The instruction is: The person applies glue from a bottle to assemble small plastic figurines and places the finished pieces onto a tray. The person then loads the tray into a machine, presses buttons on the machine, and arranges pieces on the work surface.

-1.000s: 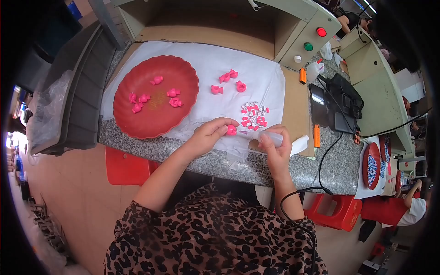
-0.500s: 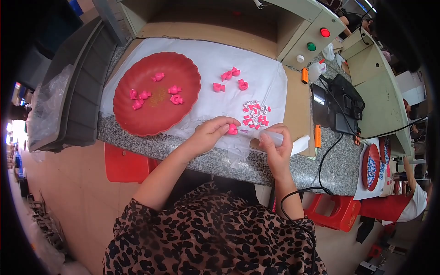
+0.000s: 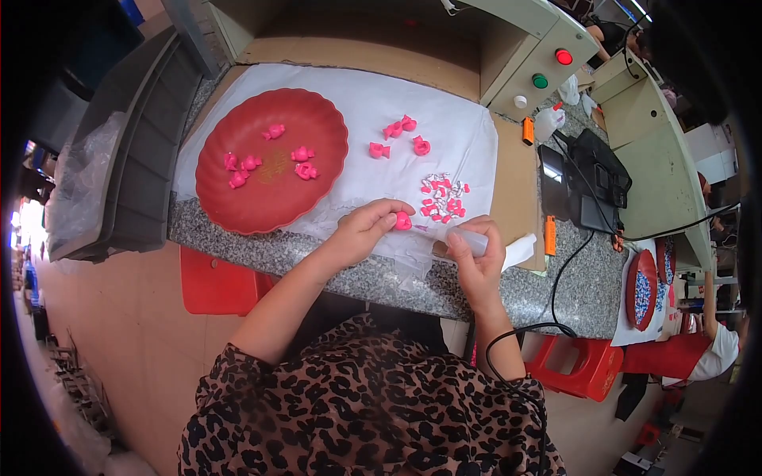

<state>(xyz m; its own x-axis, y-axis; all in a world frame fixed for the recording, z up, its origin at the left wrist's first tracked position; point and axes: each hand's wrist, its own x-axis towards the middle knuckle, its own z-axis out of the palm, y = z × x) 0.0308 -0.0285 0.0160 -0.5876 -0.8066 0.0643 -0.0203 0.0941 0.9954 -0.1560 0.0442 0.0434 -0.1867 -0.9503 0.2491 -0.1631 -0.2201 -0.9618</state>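
My left hand (image 3: 363, 230) pinches a small pink figurine (image 3: 403, 221) between thumb and fingertips over the front edge of the white paper. In my right hand (image 3: 479, 258) is a translucent glue bottle (image 3: 470, 240) with a thin nozzle (image 3: 424, 228). The nozzle points left at the figurine; whether its tip touches cannot be made out. Just beyond my hands lies a cluster of small pink and white pieces (image 3: 443, 198). Farther back on the paper sit several pink figurines (image 3: 398, 127). A red scalloped plate (image 3: 317, 119) at left holds several more pink figurines (image 3: 305, 170).
A grey plastic bin (image 3: 135, 151) borders the left side. A control panel with red and green buttons (image 3: 540, 81) stands at the back right. Orange lighters (image 3: 550, 236), a phone (image 3: 553, 170) and a black cable (image 3: 583, 252) lie to the right. Another person (image 3: 675, 358) sits far right.
The nozzle has come slightly left, nearer the figurine, as my right hand tilts the bottle a little. My left hand keeps its place.
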